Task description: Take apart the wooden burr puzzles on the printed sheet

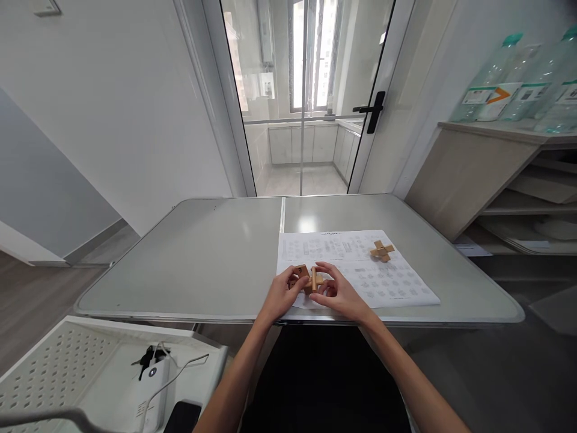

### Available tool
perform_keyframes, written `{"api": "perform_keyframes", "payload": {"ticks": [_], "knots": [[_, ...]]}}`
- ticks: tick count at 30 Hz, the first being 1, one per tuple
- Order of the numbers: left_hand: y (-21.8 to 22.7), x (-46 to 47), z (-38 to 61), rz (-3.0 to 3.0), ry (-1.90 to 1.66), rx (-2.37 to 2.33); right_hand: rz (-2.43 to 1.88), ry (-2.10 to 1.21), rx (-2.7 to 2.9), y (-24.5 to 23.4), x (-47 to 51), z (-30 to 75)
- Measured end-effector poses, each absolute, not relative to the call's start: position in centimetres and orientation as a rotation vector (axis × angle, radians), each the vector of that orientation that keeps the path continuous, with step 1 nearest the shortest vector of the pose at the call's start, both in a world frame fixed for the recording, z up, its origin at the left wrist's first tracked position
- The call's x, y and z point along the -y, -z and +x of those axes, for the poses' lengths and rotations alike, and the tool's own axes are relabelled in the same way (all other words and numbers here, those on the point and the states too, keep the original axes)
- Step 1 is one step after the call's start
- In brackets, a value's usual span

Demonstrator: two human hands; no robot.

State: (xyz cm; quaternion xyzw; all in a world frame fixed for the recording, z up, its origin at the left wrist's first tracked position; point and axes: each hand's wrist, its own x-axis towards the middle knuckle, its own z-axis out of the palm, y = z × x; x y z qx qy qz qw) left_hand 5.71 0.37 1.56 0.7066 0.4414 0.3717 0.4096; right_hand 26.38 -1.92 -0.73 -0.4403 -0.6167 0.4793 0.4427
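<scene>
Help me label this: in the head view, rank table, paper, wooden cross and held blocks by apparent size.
1. Table
2. Paper
Unsure: held blocks and wooden cross; the former are partly hidden.

1 bench, pale grey top, rounded corners, light edging, 1 seam running in from far edge. Lying directly on top: white printed paper, mostly right of seam.

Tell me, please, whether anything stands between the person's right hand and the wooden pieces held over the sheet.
Nothing visible does: the right hand already has its fingers at the wooden pieces, opposite the left hand. The wooden cross lies apart on the printed sheet, off to the right.
</scene>
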Motion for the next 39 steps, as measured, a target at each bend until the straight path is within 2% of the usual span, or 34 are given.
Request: {"api": "perform_keyframes", "payload": {"ticks": [13,18,27,39], "knots": [[-0.8,-0.6,5.8,1.713,-1.037,-1.151,-1.053,-1.250,1.332,0.9,1.5,26.7],[-0.5,-0.9,5.7,1.600,-1.092,-1.218,-1.113,-1.126,1.176,1.2,1.2,26.9],[-0.2,-1.5,5.7,1.357,-1.284,-1.211,-1.354,-0.805,1.554,1.7,1.6,26.1],[-0.5,-1.5,5.8,1.222,-1.241,-1.158,-1.261,-0.565,1.933,1.7,1.5,25.8]]}}
